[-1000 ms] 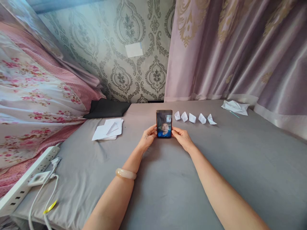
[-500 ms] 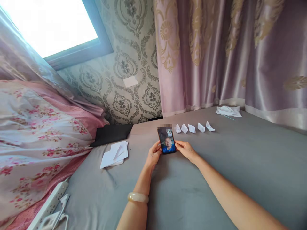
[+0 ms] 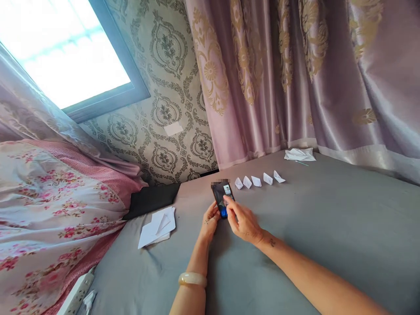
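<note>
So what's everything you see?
sheet: one, grey, underneath
phone: one, dark, centre
folded papers: five, white, beside phone
paper stack: one, white, left
paper pile: one, white, far right
stick: one, bluish, by pile
flat item: one, black, behind stack
power strip: one, white, bottom left
plug: one, white, beside strip
flowery cloth: one, pink, white, left
curtains: two, mauve, both sides
window: one, white, upper left
wallpaper: one, grey, back
card: one, white, on wallpaper
bangle: one, cream, bottom centre
left hand: one, holding phone
right hand: one, pointing
</note>
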`<state>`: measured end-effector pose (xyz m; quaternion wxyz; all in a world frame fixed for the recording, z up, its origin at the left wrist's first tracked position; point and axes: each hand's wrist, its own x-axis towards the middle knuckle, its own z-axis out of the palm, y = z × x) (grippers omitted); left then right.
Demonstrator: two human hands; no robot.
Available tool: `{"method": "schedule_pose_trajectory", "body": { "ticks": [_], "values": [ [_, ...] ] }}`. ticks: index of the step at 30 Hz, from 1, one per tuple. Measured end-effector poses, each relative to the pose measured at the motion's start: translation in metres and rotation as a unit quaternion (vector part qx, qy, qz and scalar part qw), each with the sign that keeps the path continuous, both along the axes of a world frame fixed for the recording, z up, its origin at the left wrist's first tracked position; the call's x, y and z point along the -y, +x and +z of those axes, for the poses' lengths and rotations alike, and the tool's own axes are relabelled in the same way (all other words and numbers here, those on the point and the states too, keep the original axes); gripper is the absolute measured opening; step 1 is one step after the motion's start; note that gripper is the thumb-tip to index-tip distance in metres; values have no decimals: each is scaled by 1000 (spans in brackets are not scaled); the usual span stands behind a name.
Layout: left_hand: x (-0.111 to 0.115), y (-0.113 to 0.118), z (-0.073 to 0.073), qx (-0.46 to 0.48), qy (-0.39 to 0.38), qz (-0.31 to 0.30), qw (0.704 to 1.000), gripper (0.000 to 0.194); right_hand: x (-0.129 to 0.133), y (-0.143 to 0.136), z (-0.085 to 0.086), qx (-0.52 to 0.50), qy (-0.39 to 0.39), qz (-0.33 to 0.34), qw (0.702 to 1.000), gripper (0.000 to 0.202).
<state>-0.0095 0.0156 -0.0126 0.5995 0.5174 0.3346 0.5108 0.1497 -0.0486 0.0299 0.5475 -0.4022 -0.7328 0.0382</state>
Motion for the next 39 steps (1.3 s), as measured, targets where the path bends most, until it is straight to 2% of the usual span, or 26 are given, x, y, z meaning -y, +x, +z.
{"method": "schedule_pose_trajectory", "body": {
  "ticks": [3,9,12,16,19,21,23,26,27,29,32,34,39],
  "values": [
    [2,1,1,1,1,-4,1000,74,9,-13,5,4,-55,38,998,61],
    [6,1,6,-4,1,-6,1000,70,6,-15,5,24,-105,33,994,70],
    [6,1,6,-8,1,-12,1000,71,7,-13,6,54,-105,26,993,68],
    [4,0,4,-17,5,-2,1000,67,9,-15,6,65,-66,52,994,61],
    [4,0,3,-21,7,7,1000,66,10,-16,6,53,-88,57,993,54],
    [4,0,4,-21,-4,8,1000,68,5,-11,5,17,-109,26,994,46],
    [4,0,4,-15,-14,15,1000,70,-5,-1,1,-47,-117,-38,991,37],
    [3,0,3,-12,-22,16,1000,70,-29,19,-13,-153,-126,-129,972,37],
    [3,0,3,-14,-26,19,999,70,-37,25,-19,-179,-145,-136,964,37],
    [2,0,2,-21,-33,27,999,70,-51,34,-31,-226,-216,-87,946,37],
    [0,1,0,-15,-28,34,999,72,-60,36,-44,-256,-303,33,917,40],
    [1,1,0,-12,-26,34,999,74,-60,33,-46,-239,-318,81,914,41],
    [3,2,2,-8,-26,32,999,75,-53,32,-39,-228,-317,115,914,43]
  ]
}}
